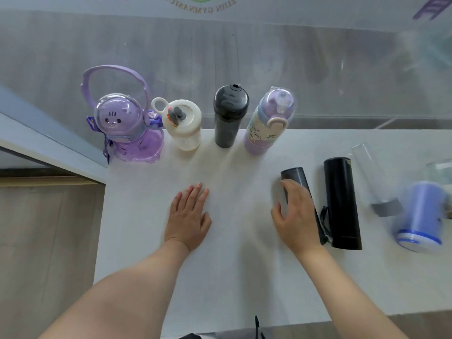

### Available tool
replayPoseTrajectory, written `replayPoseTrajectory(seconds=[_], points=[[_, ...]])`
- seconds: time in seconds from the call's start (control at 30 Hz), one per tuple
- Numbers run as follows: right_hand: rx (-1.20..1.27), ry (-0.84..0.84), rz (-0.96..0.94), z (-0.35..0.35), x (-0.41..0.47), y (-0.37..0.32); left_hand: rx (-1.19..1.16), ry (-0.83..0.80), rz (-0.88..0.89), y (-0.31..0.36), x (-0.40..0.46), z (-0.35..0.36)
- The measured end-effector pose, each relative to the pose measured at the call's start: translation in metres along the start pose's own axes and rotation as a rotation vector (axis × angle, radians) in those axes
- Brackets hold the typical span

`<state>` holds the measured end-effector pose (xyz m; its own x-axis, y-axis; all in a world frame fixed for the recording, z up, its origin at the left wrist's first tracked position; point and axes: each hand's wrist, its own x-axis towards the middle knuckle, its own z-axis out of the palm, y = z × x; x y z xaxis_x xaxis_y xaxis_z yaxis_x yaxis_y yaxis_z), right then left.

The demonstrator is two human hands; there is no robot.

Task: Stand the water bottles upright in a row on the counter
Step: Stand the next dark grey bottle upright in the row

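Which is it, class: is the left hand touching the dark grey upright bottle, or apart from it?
Apart. The head view shows bare counter between the left hand, flat near the edge, and the dark grey bottle in the row.

- The tabletop (220, 265) is seen in plain white.
- A purple bear-faced bottle (124, 128) is shown with a lilac strap.
- A white-capped bottle (184, 126) is marked with grey.
- A dark grey bottle (230, 116) is seen.
- A cream and lilac bottle (265, 126) is printed with cartoons.
- A grey flask (294, 176), a black flask (341, 204) and a blue bottle (420, 216) banded in white are shown.

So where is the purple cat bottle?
In the head view, the purple cat-shaped plastic bottle stands upright at the row's left end, beside the white ring-lidded bottle.
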<state>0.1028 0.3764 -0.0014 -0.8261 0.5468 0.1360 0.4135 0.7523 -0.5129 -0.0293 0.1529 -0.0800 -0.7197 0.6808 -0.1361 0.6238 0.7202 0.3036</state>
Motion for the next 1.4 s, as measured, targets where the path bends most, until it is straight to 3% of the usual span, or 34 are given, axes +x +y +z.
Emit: replayPoseTrajectory(seconds=[0.23, 0.43, 0.63, 0.9, 1.1, 1.4], points=[[-0.059, -0.003, 0.352, -0.022, -0.058, 0.034, 0.030, -0.003, 0.000, 0.000, 0.000, 0.001], [-0.147, -0.028, 0.406, -0.016, -0.083, 0.039, 0.035, -0.003, -0.001, 0.000, -0.001, 0.000], [-0.057, -0.032, 0.457, -0.015, -0.085, 0.039, 0.030, -0.001, 0.000, 0.000, -0.001, 0.001], [0.108, 0.116, 0.457, -0.040, -0.066, 0.026, 0.024, -0.008, 0.001, -0.001, -0.002, 0.000], [0.117, 0.294, 0.349, -0.067, -0.038, 0.013, 0.006, 0.001, 0.002, -0.001, -0.001, 0.000], [-0.035, 0.270, 0.183, -0.087, 0.001, 0.014, 0.005, 0.004, -0.005, -0.001, -0.002, 0.000]])
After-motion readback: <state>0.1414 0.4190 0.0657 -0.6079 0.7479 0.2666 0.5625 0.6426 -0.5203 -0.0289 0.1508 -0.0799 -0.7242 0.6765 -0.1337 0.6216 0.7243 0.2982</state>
